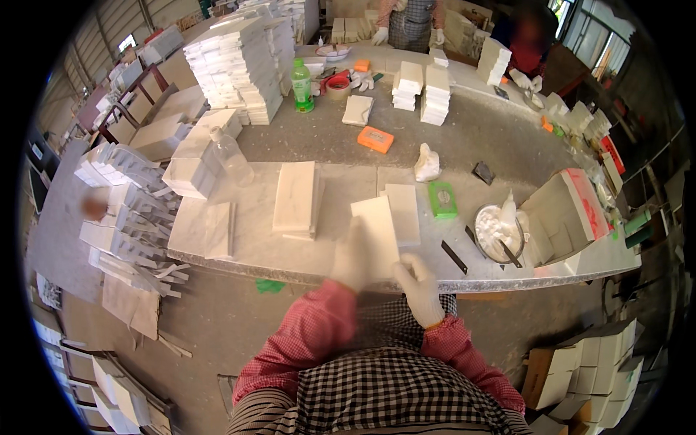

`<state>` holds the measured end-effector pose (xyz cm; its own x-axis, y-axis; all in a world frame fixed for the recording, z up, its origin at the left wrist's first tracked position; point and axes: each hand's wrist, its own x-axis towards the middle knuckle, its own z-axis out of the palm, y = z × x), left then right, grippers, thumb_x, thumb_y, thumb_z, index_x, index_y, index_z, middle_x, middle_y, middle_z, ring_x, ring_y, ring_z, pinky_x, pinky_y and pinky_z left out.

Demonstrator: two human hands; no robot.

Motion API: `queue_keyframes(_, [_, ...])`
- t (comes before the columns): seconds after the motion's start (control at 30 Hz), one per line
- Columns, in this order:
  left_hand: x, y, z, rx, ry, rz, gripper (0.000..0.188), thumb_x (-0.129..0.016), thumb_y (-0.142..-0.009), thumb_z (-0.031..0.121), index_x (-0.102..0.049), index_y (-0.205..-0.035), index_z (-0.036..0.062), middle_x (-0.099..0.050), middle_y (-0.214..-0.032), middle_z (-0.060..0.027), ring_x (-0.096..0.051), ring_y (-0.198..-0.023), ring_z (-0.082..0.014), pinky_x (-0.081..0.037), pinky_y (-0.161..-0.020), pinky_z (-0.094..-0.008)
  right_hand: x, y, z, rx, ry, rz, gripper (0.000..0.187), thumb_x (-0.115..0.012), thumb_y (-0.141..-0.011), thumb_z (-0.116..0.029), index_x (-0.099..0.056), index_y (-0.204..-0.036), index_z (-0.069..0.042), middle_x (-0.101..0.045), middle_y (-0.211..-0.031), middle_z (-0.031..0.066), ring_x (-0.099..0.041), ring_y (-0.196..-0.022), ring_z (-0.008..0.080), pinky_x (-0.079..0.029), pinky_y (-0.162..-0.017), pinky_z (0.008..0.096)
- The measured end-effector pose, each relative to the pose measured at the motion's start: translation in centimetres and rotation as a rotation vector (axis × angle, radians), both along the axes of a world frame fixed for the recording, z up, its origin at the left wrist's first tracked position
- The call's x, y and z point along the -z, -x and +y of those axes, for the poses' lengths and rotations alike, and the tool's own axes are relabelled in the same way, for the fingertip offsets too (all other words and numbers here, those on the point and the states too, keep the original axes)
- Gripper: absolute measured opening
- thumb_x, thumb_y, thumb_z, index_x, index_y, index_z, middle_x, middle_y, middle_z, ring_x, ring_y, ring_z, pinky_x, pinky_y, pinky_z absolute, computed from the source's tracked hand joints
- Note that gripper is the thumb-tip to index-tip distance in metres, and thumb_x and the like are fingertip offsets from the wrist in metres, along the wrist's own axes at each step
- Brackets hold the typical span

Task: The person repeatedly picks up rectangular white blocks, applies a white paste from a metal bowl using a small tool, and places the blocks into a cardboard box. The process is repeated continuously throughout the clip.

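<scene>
A pale rectangular stone tile [375, 226] lies tilted near the front edge of the worktable. My left hand [348, 255], in a white glove, is over the tile's left side, and motion blurs its fingers. At the tile's near right corner, my gloved right hand [420, 290] has its fingers curled around the edge. Partly beneath and behind this tile is another pale tile [407, 217]. A short stack of tiles [296, 196] stands to the left. Further left, a couple of narrower pieces [219, 230] lie on the marble top.
On the right are a bowl of white paste [493, 230] with a spatula, dark flat blades [454, 257], a green box [442, 199] and an open carton [562, 221]. Farther back stand an orange packet [375, 139], a green bottle [302, 87] and tall tile stacks [235, 69]. Two other people work across the table.
</scene>
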<state>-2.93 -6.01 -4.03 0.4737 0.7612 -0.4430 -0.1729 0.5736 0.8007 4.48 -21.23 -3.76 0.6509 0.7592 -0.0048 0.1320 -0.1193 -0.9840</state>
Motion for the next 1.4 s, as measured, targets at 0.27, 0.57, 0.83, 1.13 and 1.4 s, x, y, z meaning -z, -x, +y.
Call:
queue_keyframes(0.27, [-0.9, 1.5, -1.4, 0.138, -0.025, -0.069, 0.041, -0.051, -0.111, 0.037, -0.066, -0.123, 0.0008, -0.069, -0.11, -0.0074, -0.065, -0.093, -0.0166, -0.056, -0.08, -0.032, -1.8, -1.8, 1.9, -0.042, 0.153, -0.117, 0.03, -0.075, -0.094, -0.024, -0.064, -0.109, -0.001, -0.067, -0.086, 0.0035, -0.061, -0.083, 0.0102, -0.051, -0.072, 0.029])
queue_keyframes(0.57, [-2.3, 2.2, -2.8, 0.296, -0.124, 0.186, 0.047, -0.052, -0.109, 0.041, -0.065, -0.125, -0.0013, -0.07, -0.108, -0.0089, -0.066, -0.092, -0.0181, -0.057, -0.079, -0.0331, -2.4, -4.9, 4.1, 0.071, -0.053, -0.165, 0.028, -0.069, -0.099, -0.026, -0.067, -0.117, -0.004, -0.068, -0.092, 0.0089, -0.065, -0.083, 0.0198, -0.052, -0.074, 0.0333])
queue_keyframes(0.83, [-7.2, 5.9, 3.7, 0.145, -0.634, 0.562, 0.054, -0.056, -0.102, 0.039, -0.063, -0.13, -0.0072, -0.072, -0.104, -0.0149, -0.069, -0.095, -0.0223, -0.056, -0.084, -0.0346, 2.8, -9.2, 2.7, 0.258, 0.244, -0.39, 0.046, -0.065, -0.1, -0.04, -0.064, -0.131, -0.007, -0.073, -0.119, 0.015, -0.07, -0.104, 0.0333, -0.053, -0.093, 0.041])
queue_keyframes(1.13, [-8.3, 8.9, 17.6, 0.071, -0.715, 0.682, 0.038, -0.056, -0.102, 0.028, -0.072, -0.113, -0.0045, -0.074, -0.096, -0.0125, -0.069, -0.083, -0.0202, -0.053, -0.073, -0.0365, 4.3, -5.5, 5.4, 0.184, 0.377, -0.733, 0.088, -0.077, -0.082, -0.057, -0.048, -0.152, -0.012, -0.057, -0.149, 0.0184, -0.053, -0.136, 0.0397, -0.042, -0.113, 0.0492])
queue_keyframes(1.4, [-6.3, 8.0, 19.4, 0.111, -0.949, 0.948, 0.04, -0.058, -0.101, 0.036, -0.075, -0.11, 0.0002, -0.077, -0.091, -0.0175, -0.074, -0.083, -0.029, -0.057, -0.078, -0.0421, 4.0, -4.3, 7.2, 0.222, 0.591, -0.812, 0.104, -0.078, -0.078, -0.062, -0.036, -0.16, -0.014, -0.05, -0.154, 0.0216, -0.048, -0.139, 0.0406, -0.031, -0.116, 0.0612])
